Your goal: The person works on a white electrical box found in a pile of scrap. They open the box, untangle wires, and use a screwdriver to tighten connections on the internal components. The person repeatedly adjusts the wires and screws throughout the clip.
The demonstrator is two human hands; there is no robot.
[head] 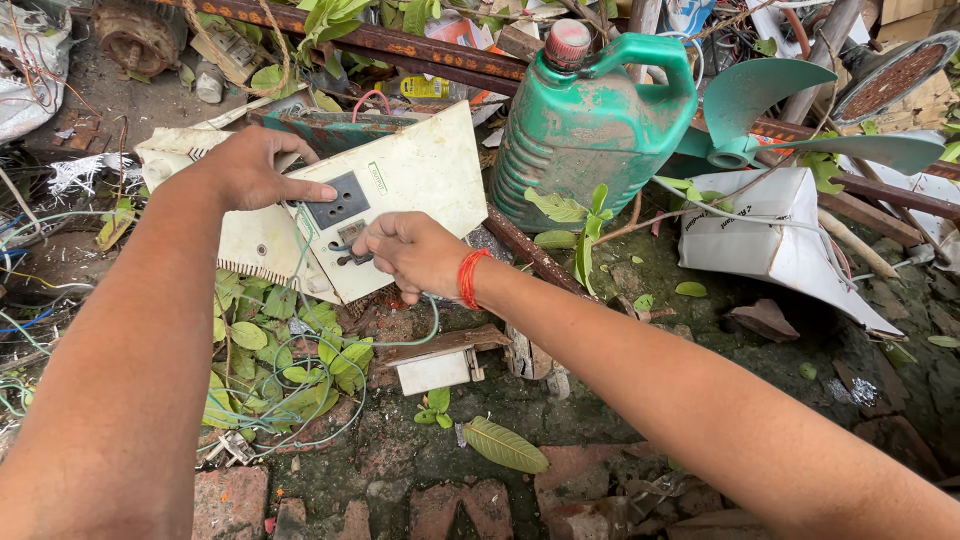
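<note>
A dirty white electrical switch panel (pixel 420 180) with a grey socket and a switch lies tilted among scrap. My left hand (pixel 255 170) grips its left edge, thumb pressed near the grey socket (pixel 337 200). My right hand (pixel 410 252), with a red thread at the wrist, pinches a small part at the panel's lower face, by the switch. Thin green and pale wires (pixel 420 335) hang from under the panel toward the ground.
A green plastic jug (pixel 590 125) with a red cap stands behind the panel. Teal fan blades (pixel 800 110) and a torn white carton (pixel 780 240) lie at right. Rusty iron bars, leafy weeds (pixel 290 370), tangled wires and old bricks (pixel 430 505) surround the spot.
</note>
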